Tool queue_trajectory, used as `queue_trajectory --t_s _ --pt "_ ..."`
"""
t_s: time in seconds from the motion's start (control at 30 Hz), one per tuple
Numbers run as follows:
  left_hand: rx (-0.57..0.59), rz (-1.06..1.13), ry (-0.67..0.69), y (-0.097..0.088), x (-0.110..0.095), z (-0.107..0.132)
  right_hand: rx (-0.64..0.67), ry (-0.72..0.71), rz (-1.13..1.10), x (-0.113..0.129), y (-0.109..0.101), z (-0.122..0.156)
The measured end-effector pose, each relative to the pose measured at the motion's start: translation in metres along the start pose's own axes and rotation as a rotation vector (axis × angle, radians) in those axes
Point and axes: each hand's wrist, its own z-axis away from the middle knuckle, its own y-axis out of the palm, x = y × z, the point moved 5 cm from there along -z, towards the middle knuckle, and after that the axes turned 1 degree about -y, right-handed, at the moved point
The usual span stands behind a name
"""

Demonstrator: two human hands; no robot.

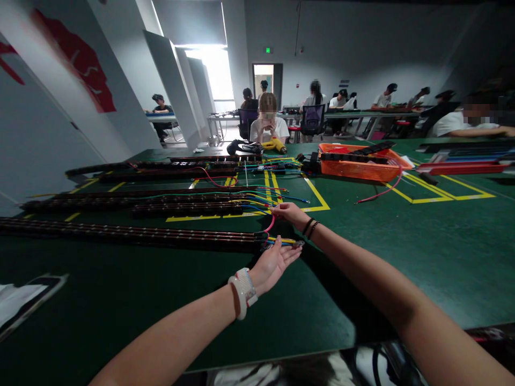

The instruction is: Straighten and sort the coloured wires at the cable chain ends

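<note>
My right hand point(292, 214) pinches the end of a pink wire point(271, 224), which curves up from a long dark wire harness point(161, 231). Palm up, with fingers stretched out, my left hand point(276, 265) is beside the same harness end. Yellow and blue wires point(287, 240) with metal lugs point(299, 244) stick out there, against the left thumb and fingers; whether they rest on the palm is hard to see. Farther back lies another harness bundle point(189, 205), its yellow, blue, red and green wire ends pointing right.
The green table point(402, 257) has yellow tape outlines point(322, 206). An orange basket point(354, 170) holds dark harnesses. A yellow heat gun point(274, 145) lies near a person point(269, 123) sitting opposite. Blue and red strips point(462, 167) lie at right, a white-edged tray point(36, 300) at left.
</note>
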Motion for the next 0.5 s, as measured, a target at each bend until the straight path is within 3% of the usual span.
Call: queue_trajectory --t_s 0.27,0.43,0.5 --pt "0.003 -0.017 -0.04 0.0 -0.005 -0.008 0.056 -0.005 0.305 -0.015 -0.03 0.024" --pt "0.004 -0.02 -0.03 0.002 -0.007 -0.007 -0.068 -0.101 0.617 0.0 -0.048 0.047" --pt "0.009 -0.026 -0.03 0.003 -0.008 -0.005 0.011 -0.08 0.716 0.005 -0.046 0.06"
